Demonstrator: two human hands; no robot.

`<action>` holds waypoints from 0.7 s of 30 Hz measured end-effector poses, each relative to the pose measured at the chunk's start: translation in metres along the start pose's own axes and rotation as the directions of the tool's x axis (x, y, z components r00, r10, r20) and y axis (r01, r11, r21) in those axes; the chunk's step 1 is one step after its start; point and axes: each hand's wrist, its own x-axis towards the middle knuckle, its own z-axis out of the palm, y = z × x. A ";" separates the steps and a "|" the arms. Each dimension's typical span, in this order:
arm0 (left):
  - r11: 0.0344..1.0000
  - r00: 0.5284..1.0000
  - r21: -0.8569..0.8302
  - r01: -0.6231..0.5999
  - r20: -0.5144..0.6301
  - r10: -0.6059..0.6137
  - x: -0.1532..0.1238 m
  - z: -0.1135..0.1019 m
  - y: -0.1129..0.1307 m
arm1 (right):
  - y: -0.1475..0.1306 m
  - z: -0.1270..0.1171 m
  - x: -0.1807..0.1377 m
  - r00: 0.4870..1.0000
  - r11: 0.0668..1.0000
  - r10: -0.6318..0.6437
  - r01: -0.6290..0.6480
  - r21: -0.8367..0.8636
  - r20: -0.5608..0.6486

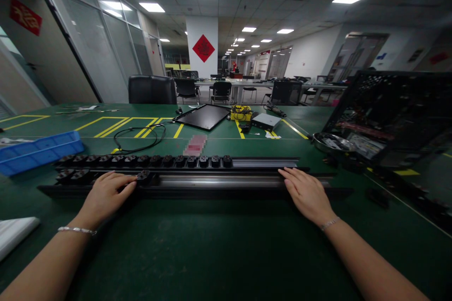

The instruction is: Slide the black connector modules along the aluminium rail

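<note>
Touching a black module (143,177) seated in the near rail (219,182), the left hand (108,194) curls loosely, its hold unclear, while the flat, empty right hand (306,194) spans the seemingly stiff rail; the module looks light, best pinched by its sides.

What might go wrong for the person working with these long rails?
The left hand has fingertips at a black piece in the near rail; skin might get pinched there. The right hand lies over that rail's edge, which could perhaps scrape it. The loose black cable beyond the far rail might snag if that rail shifts.
</note>
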 end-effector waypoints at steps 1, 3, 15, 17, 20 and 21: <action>1.000 1.000 -0.015 0.016 0.020 -0.016 0.000 -0.001 0.001 | 0.000 0.000 0.000 1.000 1.000 0.002 -0.002 0.001 0.000; 0.998 0.997 -0.035 0.055 0.050 -0.053 0.000 -0.001 0.001 | 0.000 0.000 0.000 1.000 1.000 0.007 -0.007 0.001 0.003; 0.992 0.992 -0.053 0.113 0.058 -0.110 0.000 0.002 -0.004 | -0.001 -0.002 0.000 1.000 1.000 0.011 -0.011 -0.010 0.018; 0.993 0.993 -0.051 0.108 0.053 -0.105 0.000 0.002 -0.004 | -0.001 -0.001 0.000 1.000 1.000 0.015 -0.015 -0.009 0.017; 0.996 0.996 -0.050 0.079 0.034 -0.077 0.000 0.002 -0.004 | 0.000 -0.001 0.000 1.000 1.000 0.012 -0.011 -0.012 0.015; 0.996 0.997 -0.050 0.070 0.028 -0.069 0.000 0.003 -0.005 | 0.000 -0.001 0.000 1.000 1.000 0.009 -0.009 -0.013 0.011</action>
